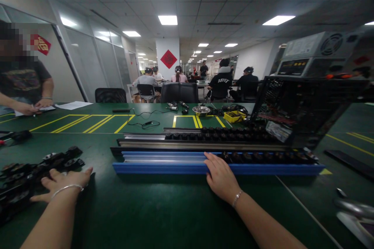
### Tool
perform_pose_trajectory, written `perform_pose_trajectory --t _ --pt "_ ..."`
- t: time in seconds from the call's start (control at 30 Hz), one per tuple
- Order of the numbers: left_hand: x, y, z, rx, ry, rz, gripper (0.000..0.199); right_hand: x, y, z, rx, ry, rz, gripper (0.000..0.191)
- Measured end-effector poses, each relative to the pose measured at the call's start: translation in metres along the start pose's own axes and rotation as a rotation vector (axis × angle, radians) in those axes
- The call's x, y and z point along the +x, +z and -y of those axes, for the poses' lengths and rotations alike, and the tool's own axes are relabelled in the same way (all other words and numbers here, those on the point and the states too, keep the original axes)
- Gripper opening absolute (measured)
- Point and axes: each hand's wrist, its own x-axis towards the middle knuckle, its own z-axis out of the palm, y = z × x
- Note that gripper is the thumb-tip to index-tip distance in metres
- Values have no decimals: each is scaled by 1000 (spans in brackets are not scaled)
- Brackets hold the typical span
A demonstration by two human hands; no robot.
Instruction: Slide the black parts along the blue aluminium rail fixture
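My left hand (62,184) is spread, palm down, at the right edge of a pile of black parts (22,181) on the left; nothing shows in its grip. My right hand (221,174) rests on the front of a blue rail (163,168), near its middle. Its fingertips reach the channel, and whatever they may hold is hidden. Black parts (263,158) sit in a row inside the rail to the right of this hand, while the channel's left part is bare metal. Behind it lie more rails (143,142), dark and silver, with another row of black parts (233,134).
An open computer case (309,113) carries a power supply (318,48) at the right. A metal bowl (201,111) and a yellow basket (233,116) stand behind the rails. At the far left a person (25,78) touches papers. Several people sit farther back.
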Motion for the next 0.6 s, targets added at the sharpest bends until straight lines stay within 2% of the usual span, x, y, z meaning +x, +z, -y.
perform_pose_trajectory --t 0.03,0.1,0.23,0.33,0.43,0.53,0.6 --pt "-2 0 -1 -55 -147 -54 74 0 0 0 1 -1 -2 35" --pt "-6 -4 -5 -175 -272 -141 70 0 0 0 6 -3 -6 36" --pt "-17 -23 -18 -320 -199 -309 61 -1 1 -1 19 -15 -35 38" --pt "-32 -46 -41 -397 1 -395 57 -1 1 -1 35 -32 -106 35" --pt "-56 -63 -78 -438 291 -428 57 -1 -2 -2 41 -57 -198 29" --pt "-90 -62 -117 -432 603 -472 50 0 -6 -4 -7 -27 -297 26" --pt "-113 -54 -138 -410 775 -436 48 1 -7 -5 -80 67 -352 27"
